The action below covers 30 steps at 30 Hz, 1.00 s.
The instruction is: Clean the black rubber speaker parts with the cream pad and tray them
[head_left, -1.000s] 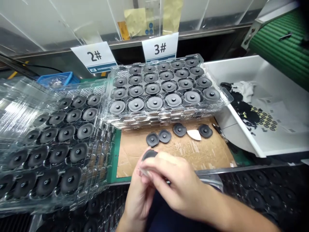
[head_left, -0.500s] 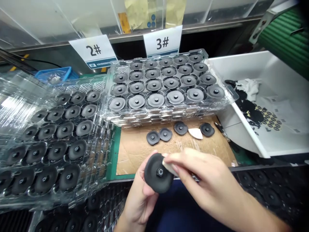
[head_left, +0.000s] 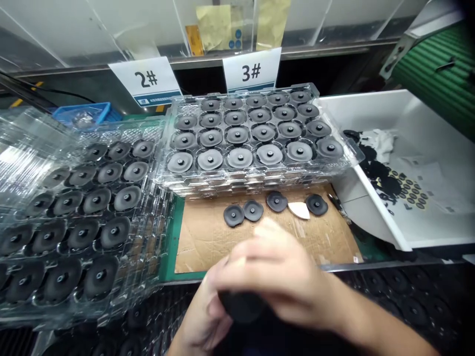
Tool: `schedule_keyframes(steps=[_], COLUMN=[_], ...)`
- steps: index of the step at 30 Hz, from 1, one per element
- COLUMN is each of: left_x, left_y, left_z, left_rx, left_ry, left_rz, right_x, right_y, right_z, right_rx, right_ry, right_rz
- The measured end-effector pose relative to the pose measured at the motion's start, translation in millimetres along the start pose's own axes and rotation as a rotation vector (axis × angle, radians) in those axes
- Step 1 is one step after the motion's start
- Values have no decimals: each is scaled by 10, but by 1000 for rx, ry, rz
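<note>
A black rubber-like disc [head_left: 241,306], partly covered by fingers, is in my left hand [head_left: 204,314], which is closed around its left edge. Across the top of the disc lies my right hand [head_left: 282,277], blurred by motion, its fingers curled. A pale edge, seemingly the small white pad, shows faintly under those fingers. Beyond my hands, several similar discs with a raised centre stud, such as one black disc [head_left: 233,215], lie on the cardboard sheet [head_left: 200,242]. Among them is a white wedge-shaped pad [head_left: 299,210].
Stacked clear trays [head_left: 222,178] full of discs stand behind the cardboard, and more clear trays [head_left: 144,237] are at left. A white bin [head_left: 438,118] with black scraps is at right. A blue basket [head_left: 100,116] sits at the back left.
My right hand has moved left and over the disc, covering its stud and upper part. The disc sits slightly lower, and the view has shifted a little.
</note>
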<state>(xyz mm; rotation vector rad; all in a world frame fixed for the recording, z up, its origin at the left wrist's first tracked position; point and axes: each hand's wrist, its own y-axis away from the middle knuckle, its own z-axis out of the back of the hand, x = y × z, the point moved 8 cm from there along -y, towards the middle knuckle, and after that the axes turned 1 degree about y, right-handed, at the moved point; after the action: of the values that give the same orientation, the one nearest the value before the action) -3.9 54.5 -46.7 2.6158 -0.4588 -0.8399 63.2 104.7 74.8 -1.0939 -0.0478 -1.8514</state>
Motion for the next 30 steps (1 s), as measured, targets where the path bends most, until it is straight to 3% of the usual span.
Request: schedule_keyframes(steps=[3,5,8,10,12,14,18,20,22,25,27,30], left_x=[47,66,84,104,94,23,-204,-206,-173,-182,-176,-103], left_y=[31,51,65,71,66,44,75,110,128,109,45,-48], left_z=[-87,-117,-109,-103,-99,-69,-32,-82,-124,-126,-82,64], left_rx=[84,121,143,159,174,163,46,49,90,84,65,36], left_ry=[88,165,224,241,199,28,-680,-957,-1081,-1117,-1110,-1040], left_rz=[76,121,161,187,156,13,-480,-637,-709,-694,-559,-269], right_x=[-621,-1001,-1292,-1365,-1362,-1298,-1078,-930,-763,-577,-514,-472], right_y=[220,445,695,807,864,881,949,1001,1016,974,916,812], right_z=[93,-88,-542,-727,-749,-633,-282,-167,-133,-196,-214,-121], right_rx=[-178,-169,-77,-99,-164,-230,-323,-343,-297,-141,-95,-159], right_ry=[-106,-164,-185,-150,-115,-94,-68,-36,33,150,148,79], right_rz=[-385,-577,-614,-610,-619,-627,-620,-548,-413,-230,-168,-157])
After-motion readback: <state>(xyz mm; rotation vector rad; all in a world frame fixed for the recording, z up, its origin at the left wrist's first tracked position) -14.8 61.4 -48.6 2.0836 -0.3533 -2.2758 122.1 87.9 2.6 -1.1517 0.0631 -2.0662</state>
